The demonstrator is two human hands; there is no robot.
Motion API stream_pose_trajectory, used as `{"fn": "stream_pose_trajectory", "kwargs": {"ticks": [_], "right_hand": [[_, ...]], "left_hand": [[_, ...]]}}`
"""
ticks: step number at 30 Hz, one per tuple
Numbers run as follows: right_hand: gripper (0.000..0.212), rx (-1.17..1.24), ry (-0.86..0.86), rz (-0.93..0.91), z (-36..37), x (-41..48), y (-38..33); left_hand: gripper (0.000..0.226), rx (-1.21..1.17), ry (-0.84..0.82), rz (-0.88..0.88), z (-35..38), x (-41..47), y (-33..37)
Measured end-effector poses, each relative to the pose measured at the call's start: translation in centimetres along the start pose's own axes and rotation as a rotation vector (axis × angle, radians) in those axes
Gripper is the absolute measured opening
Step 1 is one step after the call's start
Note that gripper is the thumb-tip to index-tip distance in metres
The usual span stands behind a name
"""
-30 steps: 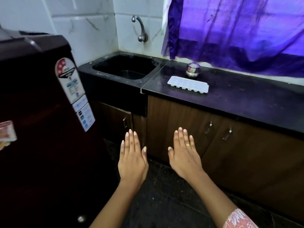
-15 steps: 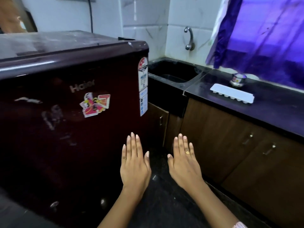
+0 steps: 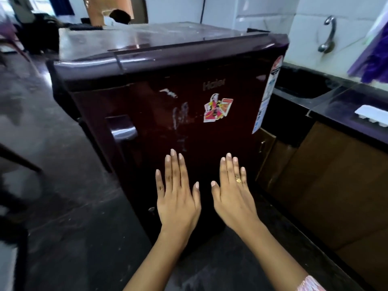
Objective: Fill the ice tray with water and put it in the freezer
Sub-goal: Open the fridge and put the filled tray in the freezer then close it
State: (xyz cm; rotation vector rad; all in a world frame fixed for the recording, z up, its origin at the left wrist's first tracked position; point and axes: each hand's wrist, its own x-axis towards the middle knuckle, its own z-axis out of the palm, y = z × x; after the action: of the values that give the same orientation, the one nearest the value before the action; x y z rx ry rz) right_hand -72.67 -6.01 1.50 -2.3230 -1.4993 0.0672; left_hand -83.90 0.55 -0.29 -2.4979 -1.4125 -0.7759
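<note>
A dark maroon fridge (image 3: 168, 97) fills the middle of the view, door closed, its silver handle (image 3: 122, 131) at the door's left side. My left hand (image 3: 178, 196) and my right hand (image 3: 233, 196) are held flat side by side in front of the door's lower part, fingers straight, holding nothing. The white ice tray (image 3: 371, 115) lies on the black counter (image 3: 344, 110) at the far right edge, partly cut off. The sink (image 3: 300, 89) sits between fridge and tray, with the tap (image 3: 327, 34) on the tiled wall above it.
Brown cabinet doors (image 3: 336, 185) run under the counter on the right. A purple curtain (image 3: 375, 61) hangs at the upper right. Dark floor (image 3: 63, 185) spreads to the left, with furniture legs at the left edge. A person's head (image 3: 119, 16) shows beyond the fridge.
The view has swung left from the counter to the fridge; the ice tray and sink slid to the right edge. Both hands stay flat and empty, side by side.
</note>
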Motion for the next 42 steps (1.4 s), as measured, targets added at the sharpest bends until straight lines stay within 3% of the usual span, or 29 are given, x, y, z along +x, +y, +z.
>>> {"fn": "stream_pose_trajectory", "kwargs": {"ticks": [10,16,24,28,42], "right_hand": [[0.065,0.158,0.072,-0.301,1.1,0.8,-8.6],[0.070,0.213,0.110,-0.421,2.1,1.1,-12.0],[0.092,0.467,0.032,-0.351,2.8,1.1,-13.8],[0.099,0.548,0.025,-0.313,3.6,1.3,-14.2],[0.101,0.520,0.146,-0.264,4.3,1.3,-15.8]], "left_hand": [[0.081,-0.083,0.205,-0.019,-3.2,-0.6,-7.1],[0.086,-0.182,0.113,-0.085,-3.8,-0.1,-10.7],[0.131,-0.378,-0.077,-0.080,-3.5,1.6,-14.2],[0.139,-0.428,-0.111,-0.073,-3.2,1.8,-14.1],[0.117,-0.582,-0.108,-0.098,-3.0,1.6,-14.0]]}}
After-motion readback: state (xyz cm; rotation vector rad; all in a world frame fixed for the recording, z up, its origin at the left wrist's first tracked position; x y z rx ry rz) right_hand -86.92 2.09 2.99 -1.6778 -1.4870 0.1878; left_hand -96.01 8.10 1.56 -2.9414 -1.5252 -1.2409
